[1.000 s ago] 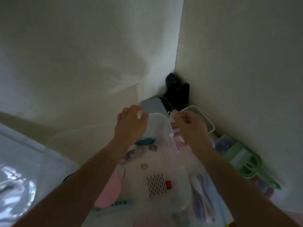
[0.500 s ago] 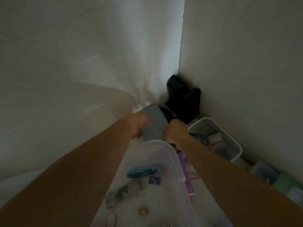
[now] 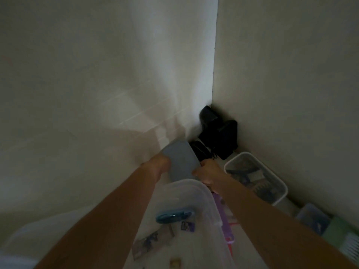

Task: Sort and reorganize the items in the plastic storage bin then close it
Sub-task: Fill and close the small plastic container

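A clear plastic storage bin [image 3: 202, 193] fills the lower middle; inside lie a blue oval object [image 3: 174, 216], a small purple card [image 3: 187, 227] and a clear packet [image 3: 147, 243]. Beyond its far rim stands a flat grey-blue box [image 3: 180, 162] against the wall. My left hand [image 3: 159, 166] grips the box's left edge. Its right edge is held by my right hand [image 3: 207, 172]. The fingers of both hands are mostly hidden behind the box.
Black objects with cables [image 3: 217, 134] sit in the wall corner. A white open container [image 3: 258, 177] with tools stands to the right, then a small bluish box [image 3: 312, 220] and a green item [image 3: 343, 237]. Purple items [image 3: 223, 216] lie beside the bin. Walls close in ahead and on the right.
Both hands left the bin's far rim and reached forward to the grey-blue box by the wall, taking hold of its two sides. The view tilted forward toward the corner.
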Motion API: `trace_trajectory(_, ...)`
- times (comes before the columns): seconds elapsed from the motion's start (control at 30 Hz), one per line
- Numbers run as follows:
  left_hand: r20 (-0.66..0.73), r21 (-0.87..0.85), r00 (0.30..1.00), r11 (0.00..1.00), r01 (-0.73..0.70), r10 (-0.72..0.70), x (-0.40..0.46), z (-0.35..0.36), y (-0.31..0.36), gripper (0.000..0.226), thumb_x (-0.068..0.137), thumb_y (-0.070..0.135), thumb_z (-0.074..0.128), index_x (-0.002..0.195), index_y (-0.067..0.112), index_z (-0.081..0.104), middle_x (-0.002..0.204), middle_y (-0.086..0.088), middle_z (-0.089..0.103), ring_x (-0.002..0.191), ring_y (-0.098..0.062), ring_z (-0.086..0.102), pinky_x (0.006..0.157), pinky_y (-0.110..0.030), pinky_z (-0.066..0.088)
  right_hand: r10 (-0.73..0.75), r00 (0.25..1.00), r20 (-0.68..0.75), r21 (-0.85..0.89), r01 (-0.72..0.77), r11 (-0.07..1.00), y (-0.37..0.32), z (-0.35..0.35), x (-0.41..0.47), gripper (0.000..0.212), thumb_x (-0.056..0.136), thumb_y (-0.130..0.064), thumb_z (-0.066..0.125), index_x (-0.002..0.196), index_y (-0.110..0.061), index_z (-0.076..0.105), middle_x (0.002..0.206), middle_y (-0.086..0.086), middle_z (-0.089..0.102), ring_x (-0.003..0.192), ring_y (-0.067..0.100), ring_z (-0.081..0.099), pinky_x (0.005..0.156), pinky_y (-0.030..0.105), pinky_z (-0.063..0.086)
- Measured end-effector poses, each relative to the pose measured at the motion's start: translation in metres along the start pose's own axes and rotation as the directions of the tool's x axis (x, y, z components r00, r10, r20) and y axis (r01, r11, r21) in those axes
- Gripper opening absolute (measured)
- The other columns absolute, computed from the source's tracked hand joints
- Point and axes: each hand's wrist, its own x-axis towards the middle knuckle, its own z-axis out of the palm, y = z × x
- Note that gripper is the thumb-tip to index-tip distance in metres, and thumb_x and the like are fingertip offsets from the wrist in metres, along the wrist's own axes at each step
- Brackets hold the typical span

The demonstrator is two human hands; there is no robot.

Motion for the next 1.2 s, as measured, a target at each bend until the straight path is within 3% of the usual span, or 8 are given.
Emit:
trace_trajectory(0.13, 0.067, -0.002, 0.995, 0.997, 0.073, -0.073, -0.001, -0.007, -0.001, 0.042, 0.099, 0.002, 0.050, 0.140, -0.008, 0.046, 0.136, -0.023, 0.046, 0.114, -0.039, 0.053, 0.090, -0.044, 0.048, -0.017, 1.000, -0.011, -0.006, 0.017, 1.000, 0.002, 0.001, -0.009, 0.049, 0.068, -0.020, 0.062, 0.114, -0.003, 0.063, 0.112, 0.016, 0.067, 0.102, 0.033, 0.066, 0.088, 0.045, 0.057)
trace_trajectory(0.33, -0.075, -0.090, 0.966, 0.963, -0.253, 0.247, -0.046, -0.021, 0.013, 0.031, 0.101, 0.002, 0.042, 0.129, 0.004, 0.055, 0.116, -0.018, 0.057, 0.095, -0.023, 0.054, 0.093, -0.038, 0.055, -0.157, 0.979, -0.131, 0.092, 0.169, 0.981, -0.044, -0.054, -0.071, 0.019, 0.077, -0.006, 0.070, 0.096, -0.006, 0.068, 0.091, 0.013, 0.068, 0.085, 0.027, 0.067, 0.068, 0.037, 0.057)
trace_trajectory(0.47, -0.240, -0.385, 0.904, 0.820, -0.424, 0.355, -0.108, -0.051, 0.015, 0.038, 0.090, -0.005, 0.056, 0.119, 0.018, 0.047, 0.081, -0.011, 0.057, 0.063, -0.024, 0.055, 0.080, -0.043, 0.053, -0.319, 0.932, -0.170, 0.133, 0.343, 0.930, -0.092, -0.105, -0.158, 0.023, 0.077, -0.011, 0.071, 0.097, -0.001, 0.066, 0.097, 0.018, 0.069, 0.090, 0.035, 0.068, 0.079, 0.050, 0.059)
trace_trajectory(0.57, -0.270, -0.527, 0.873, 0.696, -0.488, 0.407, -0.179, -0.078, 0.000, 0.054, 0.087, 0.001, 0.061, 0.126, 0.030, 0.037, 0.086, -0.013, 0.060, 0.063, -0.024, 0.059, 0.077, -0.044, 0.059, -0.368, 0.920, -0.131, 0.288, 0.391, 0.874, -0.111, -0.131, -0.234, 0.016, 0.085, 0.002, 0.066, 0.100, -0.001, 0.065, 0.093, 0.011, 0.068, 0.081, 0.021, 0.070, 0.074, 0.036, 0.062)
trace_trajectory(0.77, -0.122, -0.748, 0.918, 0.573, -0.334, 0.377, -0.277, -0.095, -0.083, 0.006, 0.091, 0.024, 0.065, 0.092, 0.018, 0.066, 0.086, -0.009, 0.060, 0.080, -0.028, 0.064, 0.083, -0.046, 0.061, -0.379, 0.925, 0.013, 0.231, 0.366, 0.901, -0.095, -0.114, -0.340, 0.020, 0.087, 0.005, 0.064, 0.106, 0.001, 0.067, 0.105, 0.021, 0.070, 0.093, 0.032, 0.070, 0.077, 0.041, 0.060)
trace_trajectory(0.9, -0.102, -0.743, 0.929, 0.594, -0.310, 0.357, -0.289, -0.089, -0.143, 0.011, 0.086, 0.032, 0.074, 0.090, 0.028, 0.064, 0.102, -0.004, 0.067, 0.090, -0.025, 0.070, 0.068, -0.034, 0.059, -0.328, 0.932, 0.153, 0.247, 0.285, 0.926, -0.070, -0.086, -0.367, 0.024, 0.088, 0.005, 0.062, 0.112, 0.003, 0.065, 0.101, 0.018, 0.070, 0.072, 0.014, 0.070, 0.061, 0.026, 0.060)
trace_trajectory(1.0, -0.111, -0.732, 0.933, 0.607, -0.311, 0.344, -0.287, -0.084, -0.172, 0.021, 0.084, 0.029, 0.077, 0.089, 0.032, 0.057, 0.091, -0.006, 0.072, 0.081, -0.019, 0.071, 0.055, -0.028, 0.053, -0.270, 0.942, 0.197, 0.299, 0.205, 0.932, -0.057, -0.070, -0.377, 0.019, 0.088, 0.002, 0.063, 0.105, -0.005, 0.068, 0.106, 0.017, 0.071, 0.083, 0.018, 0.070, 0.072, 0.033, 0.060)
trace_trajectory(1.2, 0.013, -0.841, 0.981, 0.533, -0.095, 0.195, -0.284, -0.075, -0.218, 0.059, 0.067, 0.031, 0.080, 0.120, 0.012, 0.063, 0.096, -0.007, 0.075, 0.086, -0.025, 0.076, 0.070, -0.036, 0.060, -0.332, 0.913, 0.238, 0.416, 0.213, 0.884, -0.039, -0.060, -0.407, 0.025, 0.087, -0.001, 0.065, 0.111, -0.002, 0.066, 0.103, 0.014, 0.073, 0.094, 0.025, 0.070, 0.072, 0.031, 0.060)
